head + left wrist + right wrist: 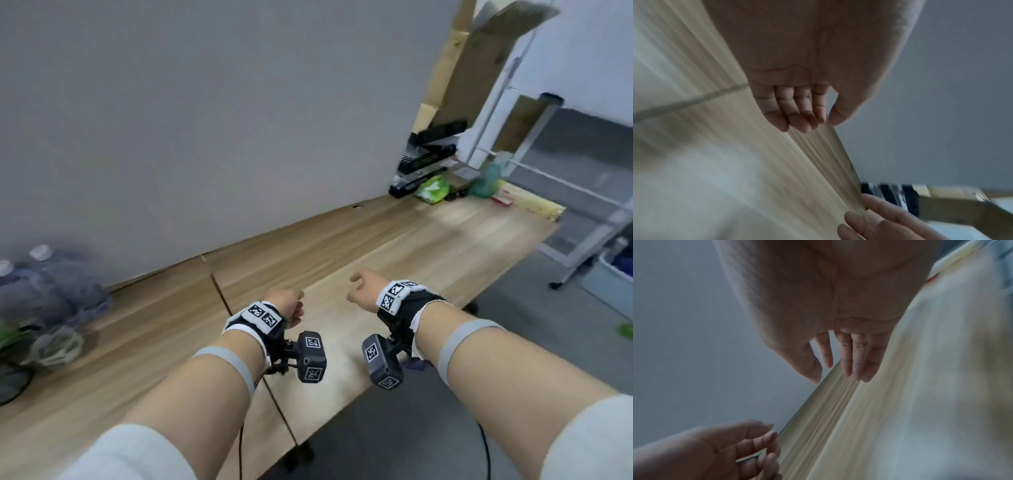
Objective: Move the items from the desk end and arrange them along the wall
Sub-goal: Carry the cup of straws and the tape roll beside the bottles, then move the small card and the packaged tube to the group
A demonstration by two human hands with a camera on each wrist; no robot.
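My left hand (298, 306) and right hand (354, 287) hover side by side over the near part of the wooden desk (411, 246), both holding nothing. In the wrist views the left hand (818, 125) and right hand (835, 378) show relaxed, slightly bent fingers above the desk by the grey wall (205, 137). At the desk's far end lie a stack of black boxes (428, 161), a green bag (433, 188), a teal bottle (486, 181) and a small red item (501, 200), well beyond both hands.
A plastic-wrapped pack of water bottles (51, 284) stands against the wall at the left, with a white mesh object (54, 346) beside it. Cardboard sheets (455, 68) lean at the far end. A metal rack (582, 205) stands right of the desk.
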